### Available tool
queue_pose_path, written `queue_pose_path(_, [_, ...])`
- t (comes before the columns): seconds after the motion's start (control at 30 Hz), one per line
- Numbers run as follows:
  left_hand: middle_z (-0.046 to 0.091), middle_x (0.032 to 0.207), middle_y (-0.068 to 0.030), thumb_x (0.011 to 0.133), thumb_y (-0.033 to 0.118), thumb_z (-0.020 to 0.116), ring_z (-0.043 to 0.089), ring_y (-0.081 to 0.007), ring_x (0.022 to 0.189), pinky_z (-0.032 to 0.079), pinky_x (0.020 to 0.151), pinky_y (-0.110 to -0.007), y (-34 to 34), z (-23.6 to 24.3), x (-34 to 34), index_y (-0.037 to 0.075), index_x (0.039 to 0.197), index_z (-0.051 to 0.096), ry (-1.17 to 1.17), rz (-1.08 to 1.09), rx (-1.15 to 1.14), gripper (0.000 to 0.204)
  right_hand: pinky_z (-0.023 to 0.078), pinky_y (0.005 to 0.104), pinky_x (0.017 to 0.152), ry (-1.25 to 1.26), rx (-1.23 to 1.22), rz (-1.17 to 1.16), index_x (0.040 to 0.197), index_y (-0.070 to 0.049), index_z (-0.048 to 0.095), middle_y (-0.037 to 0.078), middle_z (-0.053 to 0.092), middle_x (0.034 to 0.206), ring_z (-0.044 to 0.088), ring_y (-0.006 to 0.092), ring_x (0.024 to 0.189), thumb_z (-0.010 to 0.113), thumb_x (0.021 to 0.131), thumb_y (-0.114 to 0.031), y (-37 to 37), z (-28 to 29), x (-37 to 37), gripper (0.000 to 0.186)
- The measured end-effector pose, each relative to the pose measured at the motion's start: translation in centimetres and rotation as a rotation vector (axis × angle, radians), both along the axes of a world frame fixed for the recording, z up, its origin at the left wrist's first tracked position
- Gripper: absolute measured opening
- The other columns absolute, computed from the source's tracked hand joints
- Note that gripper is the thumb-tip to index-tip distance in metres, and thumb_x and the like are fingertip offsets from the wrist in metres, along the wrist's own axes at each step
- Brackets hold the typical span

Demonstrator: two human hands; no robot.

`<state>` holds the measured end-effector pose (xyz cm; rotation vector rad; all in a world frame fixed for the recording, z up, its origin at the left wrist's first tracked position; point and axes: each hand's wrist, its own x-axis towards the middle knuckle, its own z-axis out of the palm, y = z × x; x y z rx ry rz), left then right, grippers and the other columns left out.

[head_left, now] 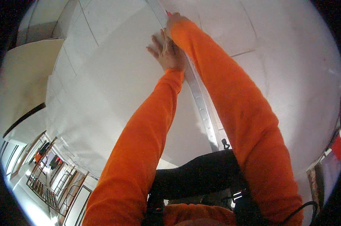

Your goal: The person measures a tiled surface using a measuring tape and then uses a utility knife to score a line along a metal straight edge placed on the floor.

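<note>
My left hand (169,55) presses down on a large white board (140,98), its fingers spread, right beside a long metal strip (200,98). The strip, straight and pale grey, runs from near my waist up to the far edge of view. Farther along it, my right hand (176,19) is closed at the strip's edge. A small red piece (169,14) pokes out of that hand; the rest is covered by my fingers, so its kind cannot be made out.
White sheet surface with thin dark seams (242,53) spreads to the right and far left. Beige curved-looking panels (31,75) stand at the left. Brown metal railings or scaffold frames (46,188) show at lower left. A black strap or bag (196,175) crosses my waist.
</note>
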<state>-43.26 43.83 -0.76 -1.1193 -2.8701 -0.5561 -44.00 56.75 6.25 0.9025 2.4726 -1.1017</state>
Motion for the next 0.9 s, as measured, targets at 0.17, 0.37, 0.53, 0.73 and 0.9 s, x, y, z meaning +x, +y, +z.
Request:
queue_pose_path(0.17, [0.041, 0.145, -0.0067, 0.095, 0.025, 0.043, 0.019, -0.0383, 0.141, -0.005, 0.111, -0.058, 0.3, 0.7, 0.3, 0.013, 0.143, 0.035, -0.040, 0.001, 0.062, 0.051, 0.051, 0.0482, 0.083, -0.143, -0.192, -0.147, 0.119, 0.011, 0.042, 0.034, 0.060, 0.105, 0.060, 0.0466, 0.100, 0.048, 0.089, -0.020, -3.7, 0.8, 8.1, 0.043])
queue_pose_path(0.37, [0.042, 0.144, -0.0078, 0.094, 0.026, 0.042, 0.019, -0.0385, 0.140, -0.004, 0.112, -0.057, 0.6, 0.7, 0.7, 0.011, 0.144, 0.034, -0.097, 0.016, 0.101, 0.052, 0.047, 0.0524, 0.082, -0.188, -0.181, -0.410, 0.108, 0.005, 0.040, 0.037, 0.059, 0.098, 0.059, 0.0506, 0.092, 0.044, 0.088, -0.014, -4.1, -0.5, 13.2, 0.028])
queue_pose_path(0.53, [0.042, 0.144, -0.0088, 0.094, 0.025, 0.042, 0.017, -0.0373, 0.141, -0.004, 0.112, -0.056, 0.2, 1.0, -0.1, 0.010, 0.144, 0.033, -0.081, 0.001, 0.117, 0.053, 0.049, 0.0512, 0.082, -0.001, -0.135, -0.338, 0.109, 0.005, 0.042, 0.034, 0.060, 0.097, 0.060, 0.0489, 0.091, 0.049, 0.087, -0.017, -3.0, -0.3, 10.9, 0.032])
queue_pose_path(0.73, [0.044, 0.142, -0.0086, 0.092, 0.025, 0.048, 0.017, -0.0364, 0.141, -0.003, 0.112, -0.056, 0.6, 1.1, 0.4, 0.010, 0.144, 0.034, -0.096, -0.007, 0.125, 0.056, 0.051, 0.0486, 0.082, -0.101, -0.110, -0.216, 0.112, 0.006, 0.043, 0.032, 0.061, 0.102, 0.061, 0.0452, 0.095, 0.055, 0.086, -0.020, -0.7, 0.8, 2.6, 0.039])
queue_pose_path(0.9, [0.049, 0.138, -0.0099, 0.091, 0.030, 0.049, 0.025, -0.0390, 0.138, -0.001, 0.111, -0.060, 0.1, -0.3, -1.2, 0.013, 0.143, 0.037, -0.032, -0.003, 0.148, 0.056, 0.052, 0.0457, 0.083, -0.013, -0.179, -0.314, 0.115, 0.006, 0.045, 0.030, 0.063, 0.103, 0.063, 0.0417, 0.095, 0.044, 0.093, -0.022, -4.8, 0.3, 6.9, 0.036])
